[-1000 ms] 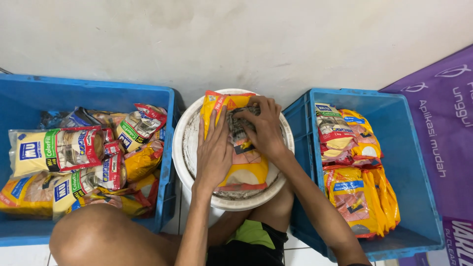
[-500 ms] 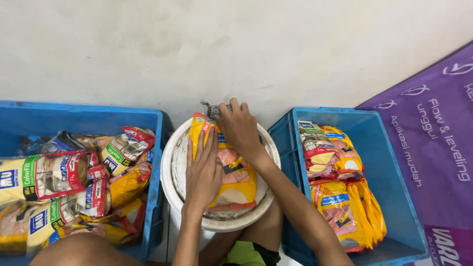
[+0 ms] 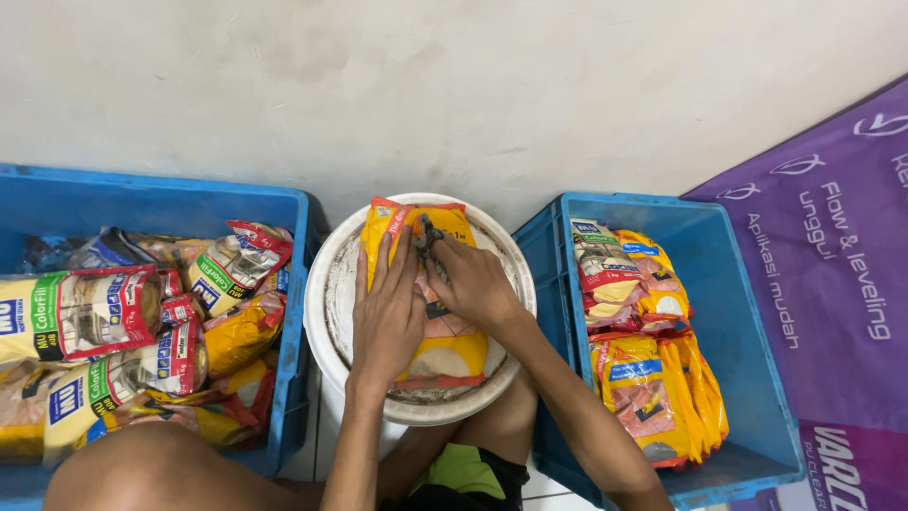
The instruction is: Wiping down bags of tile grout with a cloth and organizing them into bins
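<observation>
Yellow glossy pouch (image 3: 445,345) on round white bucket (image 3: 326,326), left hand (image 3: 388,317) flat, right hand (image 3: 473,284) pinching cloth (image 3: 426,232)

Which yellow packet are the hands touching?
The yellow plastic packet lying on the round white bucket, under both hands; all the others sit untouched in the blue crates.

Under your hands lies one yellow packet (image 3: 445,345), a soft plastic pouch with an orange-red band across its top edge and another along its bottom seam, and a printed picture panel near the middle. It lies flat and lengthwise on the white bucket lid (image 3: 333,312), top edge pointing away from you toward the wall, bottom seam close to the near rim. Your left hand (image 3: 386,317) presses flat on its left half, fingers spread toward the top. Your right hand (image 3: 473,284) sits on its upper right part, fingertips pinching a small dark object (image 3: 425,233) against the packet's top; what it is cannot be told.
</observation>
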